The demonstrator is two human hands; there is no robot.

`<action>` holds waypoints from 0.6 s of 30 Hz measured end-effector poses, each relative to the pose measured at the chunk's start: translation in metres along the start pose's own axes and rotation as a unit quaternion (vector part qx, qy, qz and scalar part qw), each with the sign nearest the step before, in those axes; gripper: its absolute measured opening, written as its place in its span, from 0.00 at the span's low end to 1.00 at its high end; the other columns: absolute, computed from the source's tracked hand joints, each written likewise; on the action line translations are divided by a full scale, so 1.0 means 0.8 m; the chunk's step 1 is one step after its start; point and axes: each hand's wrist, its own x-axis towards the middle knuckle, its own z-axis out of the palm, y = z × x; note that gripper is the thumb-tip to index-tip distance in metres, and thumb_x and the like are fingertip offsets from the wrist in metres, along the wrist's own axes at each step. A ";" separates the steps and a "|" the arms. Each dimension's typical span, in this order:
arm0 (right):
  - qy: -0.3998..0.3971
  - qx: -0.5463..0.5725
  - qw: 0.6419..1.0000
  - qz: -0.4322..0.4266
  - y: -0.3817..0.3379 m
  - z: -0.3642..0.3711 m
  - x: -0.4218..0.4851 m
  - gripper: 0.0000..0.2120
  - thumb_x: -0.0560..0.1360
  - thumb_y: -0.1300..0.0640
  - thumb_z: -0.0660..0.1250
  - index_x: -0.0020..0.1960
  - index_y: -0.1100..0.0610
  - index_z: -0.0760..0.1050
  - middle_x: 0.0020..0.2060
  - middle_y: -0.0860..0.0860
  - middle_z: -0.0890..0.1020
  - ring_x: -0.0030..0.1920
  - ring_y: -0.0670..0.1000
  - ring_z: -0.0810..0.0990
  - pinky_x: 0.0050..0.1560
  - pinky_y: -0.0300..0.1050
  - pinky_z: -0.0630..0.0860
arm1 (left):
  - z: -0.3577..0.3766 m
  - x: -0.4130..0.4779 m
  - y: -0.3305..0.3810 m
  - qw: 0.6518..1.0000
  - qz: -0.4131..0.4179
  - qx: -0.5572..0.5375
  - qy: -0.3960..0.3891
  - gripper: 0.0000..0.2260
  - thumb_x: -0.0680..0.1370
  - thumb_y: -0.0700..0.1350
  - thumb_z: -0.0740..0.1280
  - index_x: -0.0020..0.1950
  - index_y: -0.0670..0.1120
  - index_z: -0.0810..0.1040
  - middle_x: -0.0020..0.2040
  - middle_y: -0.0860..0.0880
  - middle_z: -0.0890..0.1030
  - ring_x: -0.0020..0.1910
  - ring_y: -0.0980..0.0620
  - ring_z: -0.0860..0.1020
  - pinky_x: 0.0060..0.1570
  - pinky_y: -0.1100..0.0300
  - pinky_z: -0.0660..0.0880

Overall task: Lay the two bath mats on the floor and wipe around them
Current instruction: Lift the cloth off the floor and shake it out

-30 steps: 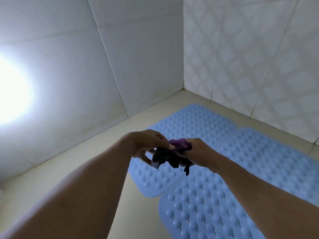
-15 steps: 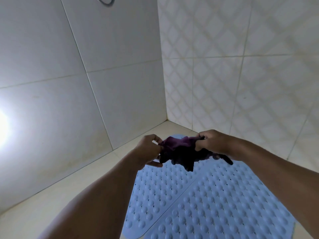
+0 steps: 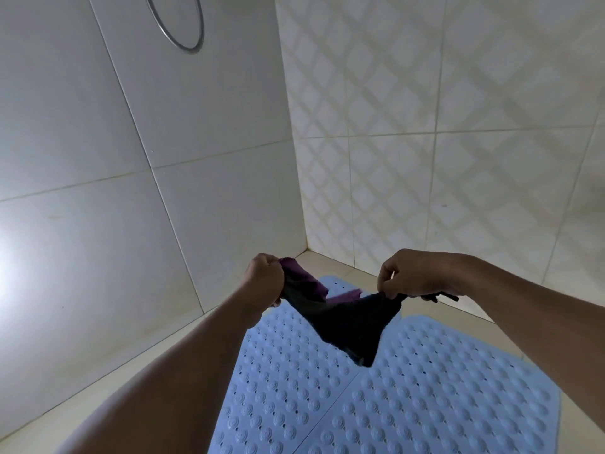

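stretching between both hands, a dark cloth (image 3: pixel 347 326) hangs in the air above the mats, its lower corner drooping to a point. the left hand (image 3: pixel 263 278) grips one bunched end, where a purple side shows, fingers curled tight round it. the right hand (image 3: pixel 415 276) pinches the other end between thumb and fingers. two blue mats lie flat on the floor (image 3: pixel 131 371) in the corner, side by side, their inner edges meeting along a straight seam: the left mat (image 3: pixel 278 388) nearer the plain wall (image 3: pixel 98 191), the right mat (image 3: pixel 442 388) nearer the patterned wall (image 3: pixel 458 126). both are studded with round bumps. beige floor shows round their outer edges. a metal loop (image 3: pixel 188 49) hangs high on the plain wall.
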 end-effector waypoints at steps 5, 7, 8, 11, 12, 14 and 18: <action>0.003 0.044 0.999 -0.023 0.008 -0.022 0.005 0.08 0.72 0.58 0.75 0.49 0.60 0.83 0.33 0.51 0.73 0.31 0.50 0.66 0.27 0.40 0.63 | -0.004 -0.005 0.010 0.999 0.004 0.013 -0.034 0.12 0.82 0.37 0.54 0.60 0.46 0.74 0.46 0.40 0.78 0.29 0.49 0.76 0.26 0.59 0.74; 0.004 0.039 0.999 -0.033 0.008 -0.034 0.007 0.06 0.71 0.59 0.74 0.48 0.60 0.84 0.34 0.52 0.73 0.31 0.50 0.66 0.27 0.41 0.62 | -0.006 -0.002 0.014 0.997 0.015 0.050 -0.062 0.15 0.81 0.35 0.53 0.61 0.50 0.72 0.47 0.39 0.77 0.28 0.49 0.75 0.22 0.62 0.71; 0.008 0.029 0.999 -0.038 0.006 -0.041 0.009 0.06 0.71 0.60 0.74 0.46 0.60 0.84 0.34 0.52 0.72 0.32 0.50 0.66 0.27 0.41 0.63 | -0.006 0.001 0.018 0.994 0.027 0.075 -0.075 0.17 0.80 0.34 0.52 0.59 0.50 0.75 0.44 0.40 0.78 0.27 0.50 0.73 0.22 0.62 0.70; 0.021 -0.014 0.998 -0.053 -0.014 -0.082 0.004 0.04 0.71 0.59 0.72 0.44 0.58 0.85 0.34 0.52 0.74 0.31 0.50 0.67 0.28 0.41 0.64 | -0.010 0.014 0.045 0.982 0.068 0.145 -0.099 0.18 0.79 0.36 0.55 0.47 0.44 0.85 0.31 0.49 0.78 0.26 0.53 0.71 0.27 0.63 0.69; 0.023 -0.030 0.998 -0.058 -0.028 -0.104 -0.004 0.04 0.72 0.59 0.72 0.44 0.56 0.85 0.34 0.51 0.76 0.30 0.50 0.68 0.27 0.40 0.64 | -0.015 0.018 0.063 0.977 0.079 0.165 -0.108 0.16 0.78 0.40 0.58 0.43 0.43 0.86 0.28 0.52 0.78 0.27 0.54 0.71 0.30 0.63 0.69; 0.019 -0.043 0.997 -0.066 -0.063 -0.160 -0.026 0.04 0.74 0.58 0.71 0.45 0.54 0.85 0.33 0.48 0.79 0.26 0.45 0.71 0.25 0.37 0.66 | -0.032 0.024 0.118 0.967 0.092 0.199 -0.132 0.17 0.73 0.52 0.64 0.38 0.40 0.83 0.28 0.53 0.76 0.30 0.53 0.70 0.35 0.61 0.68; 0.013 -0.035 0.998 -0.056 -0.161 -0.317 -0.090 0.08 0.78 0.51 0.71 0.47 0.55 0.85 0.39 0.48 0.86 0.38 0.47 0.85 0.38 0.37 0.80 | -0.085 0.030 0.302 0.942 0.106 0.258 -0.185 0.35 0.60 0.75 0.73 0.39 0.42 0.80 0.33 0.53 0.77 0.33 0.56 0.74 0.35 0.60 0.68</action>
